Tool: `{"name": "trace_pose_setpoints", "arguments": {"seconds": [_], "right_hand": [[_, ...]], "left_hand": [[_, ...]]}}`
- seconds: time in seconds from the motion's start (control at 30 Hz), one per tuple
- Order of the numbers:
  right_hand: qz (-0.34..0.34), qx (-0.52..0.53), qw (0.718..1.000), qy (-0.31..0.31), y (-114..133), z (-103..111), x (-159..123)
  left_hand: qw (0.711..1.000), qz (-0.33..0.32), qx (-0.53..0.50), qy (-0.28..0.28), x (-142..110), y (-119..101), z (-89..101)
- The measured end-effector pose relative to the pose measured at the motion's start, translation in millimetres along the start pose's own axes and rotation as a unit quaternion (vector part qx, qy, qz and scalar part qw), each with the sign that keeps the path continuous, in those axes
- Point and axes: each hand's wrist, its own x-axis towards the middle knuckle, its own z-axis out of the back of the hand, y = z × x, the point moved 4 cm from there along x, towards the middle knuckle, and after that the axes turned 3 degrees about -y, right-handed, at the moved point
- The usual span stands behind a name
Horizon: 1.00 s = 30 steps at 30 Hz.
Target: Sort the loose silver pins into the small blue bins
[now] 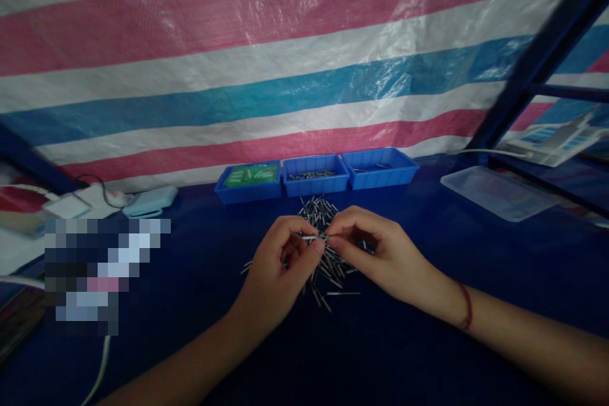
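Over the middle of the table, my left hand (pixel 289 260) pinches a thin metal pin (pixel 309 238) between thumb and forefinger. My right hand (pixel 371 241) is closed at the pin's right end, its thumb and forefinger meeting there. The fingertips of both hands are almost touching, and they hide part of the pin. Below and behind them lies a loose pile of similar silvery pins (pixel 333 266), pointing in many directions. One single pin (pixel 343 294) lies at the near edge of the pile.
Three blue bins stand in a row behind the pile: a left bin (pixel 252 193) with a green packet, a middle bin (pixel 316 186) with pins, a right bin (pixel 387 179) with a few. A clear plastic lid (pixel 499 193) lies right; a light-blue case (pixel 151 200) and cables lie left.
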Motion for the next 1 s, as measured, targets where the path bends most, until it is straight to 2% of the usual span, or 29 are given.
{"name": "trace_pose_setpoints", "arguments": {"seconds": [0.13,0.23,0.3,0.37,0.43,0.47,0.53,0.63,0.73,0.87,0.93,1.0], "right_hand": [[0.01,0.01,0.999,0.037,4.0,-4.5,-0.1],[0.004,0.018,0.999,0.043,0.7,-1.5,4.9],[-0.002,-0.011,1.0,-0.014,-8.6,12.7,14.5],[-0.005,-0.079,0.989,-0.124,-22.7,38.6,27.3],[-0.009,-0.172,0.958,-0.228,-38.7,68.1,39.5],[-0.006,-0.234,0.94,-0.249,-46.2,80.2,45.0],[-0.006,-0.338,0.913,-0.227,-60.9,96.3,54.0],[-0.013,-0.391,0.897,-0.207,-74.0,107.0,53.9],[-0.026,-0.38,0.905,-0.19,-72.8,99.9,44.2],[-0.017,-0.327,0.936,-0.129,-56.7,68.8,32.2],[0.012,-0.308,0.949,-0.074,-45.4,49.5,27.6],[0.048,-0.297,0.954,-0.02,-34.2,33.4,23.2]], "left_hand": [[0.998,-0.049,0.025,-0.019,-0.9,-5.2,1.9],[0.999,-0.01,0.037,-0.031,0.8,-1.8,4.7],[0.998,0.037,0.039,-0.042,2.8,2.7,6.6],[0.996,0.062,0.039,-0.05,4.9,5.4,7.5],[0.996,0.063,0.043,-0.047,6.3,5.6,7.3],[0.996,0.063,0.046,-0.042,6.9,5.4,7.1],[0.996,0.058,0.054,-0.031,8.3,5.0,8.1],[0.994,0.019,0.102,-0.023,14.7,4.6,16.6],[0.98,-0.052,0.192,-0.014,25.9,7.4,31.0],[0.952,-0.111,0.284,-0.025,38.9,15.2,51.3],[0.941,-0.126,0.313,0.013,41.5,18.5,54.3],[0.93,-0.135,0.334,0.074,41.0,21.2,52.1]]}}
